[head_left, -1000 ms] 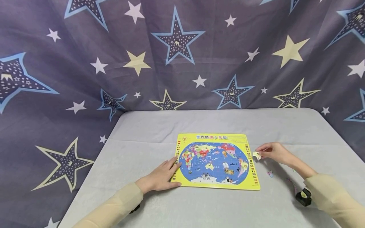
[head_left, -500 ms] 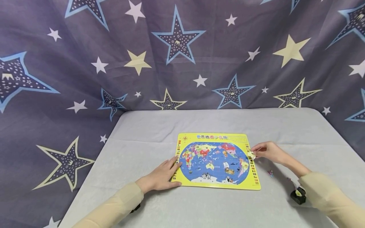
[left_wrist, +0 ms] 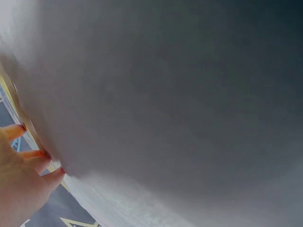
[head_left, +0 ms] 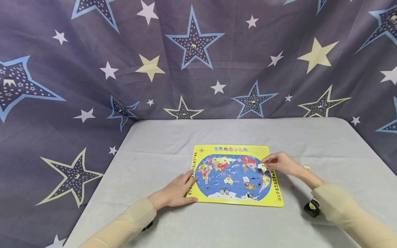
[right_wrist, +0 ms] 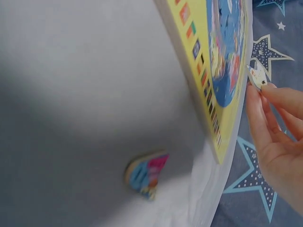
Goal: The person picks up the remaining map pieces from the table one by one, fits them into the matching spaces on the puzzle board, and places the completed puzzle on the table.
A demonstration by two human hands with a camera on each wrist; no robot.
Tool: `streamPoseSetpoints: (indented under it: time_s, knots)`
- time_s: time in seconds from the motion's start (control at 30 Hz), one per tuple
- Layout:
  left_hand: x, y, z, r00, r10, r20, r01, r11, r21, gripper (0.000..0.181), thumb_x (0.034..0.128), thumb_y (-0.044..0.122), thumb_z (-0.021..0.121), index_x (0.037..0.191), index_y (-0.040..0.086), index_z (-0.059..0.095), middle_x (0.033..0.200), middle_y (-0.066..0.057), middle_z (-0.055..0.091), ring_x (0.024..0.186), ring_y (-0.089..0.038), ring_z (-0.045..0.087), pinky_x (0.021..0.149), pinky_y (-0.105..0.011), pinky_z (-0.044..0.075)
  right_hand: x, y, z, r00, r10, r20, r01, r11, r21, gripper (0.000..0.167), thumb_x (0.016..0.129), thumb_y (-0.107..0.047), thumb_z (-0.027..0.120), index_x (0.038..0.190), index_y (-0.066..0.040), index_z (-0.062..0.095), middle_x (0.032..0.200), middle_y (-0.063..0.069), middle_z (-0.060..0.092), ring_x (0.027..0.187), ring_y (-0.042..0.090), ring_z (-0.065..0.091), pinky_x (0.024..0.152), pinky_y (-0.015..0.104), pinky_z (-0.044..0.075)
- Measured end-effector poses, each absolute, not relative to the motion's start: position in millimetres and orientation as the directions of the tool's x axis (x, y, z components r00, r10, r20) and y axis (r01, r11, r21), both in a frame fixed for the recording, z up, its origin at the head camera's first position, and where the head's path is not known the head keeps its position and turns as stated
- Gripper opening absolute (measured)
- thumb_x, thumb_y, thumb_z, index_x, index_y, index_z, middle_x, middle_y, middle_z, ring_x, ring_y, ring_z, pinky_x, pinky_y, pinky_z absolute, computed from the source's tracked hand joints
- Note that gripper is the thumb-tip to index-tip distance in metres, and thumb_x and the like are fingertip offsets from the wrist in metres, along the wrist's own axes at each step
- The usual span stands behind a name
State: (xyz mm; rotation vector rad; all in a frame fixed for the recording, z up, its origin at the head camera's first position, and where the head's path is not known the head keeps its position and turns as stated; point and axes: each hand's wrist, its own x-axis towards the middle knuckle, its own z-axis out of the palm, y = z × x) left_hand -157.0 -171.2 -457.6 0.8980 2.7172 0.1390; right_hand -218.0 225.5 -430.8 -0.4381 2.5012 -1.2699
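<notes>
A yellow-framed world map puzzle board (head_left: 235, 203) lies flat on the table, its blue oval map filled with coloured pieces. My left hand (head_left: 174, 190) rests at the board's left edge with fingers spread and fingertips on the frame; the left wrist view shows these fingers (left_wrist: 35, 161) against the edge. Above the map's right side, my right hand (head_left: 283, 164) pinches a small pale-yellow puzzle piece (head_left: 262, 167) between thumb and fingers. In the right wrist view that puzzle piece (right_wrist: 258, 75) is tilted up, held apart from the board.
A blue and pink puzzle piece (right_wrist: 147, 172) lies on the grey cloth right of the board. Another pale piece (head_left: 306, 167) shows beyond the right forearm. A black device (head_left: 312, 208) sits at the right wrist. A star-patterned curtain (head_left: 217, 69) hangs behind the table (head_left: 161, 137).
My right hand has moved left with the pale-yellow puzzle piece, from beside the board to over the map's right part. The left hand has stayed at the board's left edge.
</notes>
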Motion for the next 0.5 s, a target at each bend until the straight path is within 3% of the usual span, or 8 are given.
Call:
streamPoseSetpoints:
  time_s: [0.5]
  knots:
    - [-157, -171, -458, -0.772, 0.594, -0.226, 0.569, 0.804, 0.172, 0.08, 0.0833, 0.062, 0.038, 0.141, 0.008, 0.023, 0.146, -0.015, 0.009, 0.133, -0.024, 0.014, 0.107, -0.039, 0.017, -225, 197, -433, -0.879, -0.469, -0.084, -0.206, 0.533, -0.821, 0.019, 0.081, 0.003, 0.056, 0.098, 0.007, 0.065, 0.089, 0.017, 0.065, 0.073, 0.02, 0.063, 0.069, 0.033, 0.052]
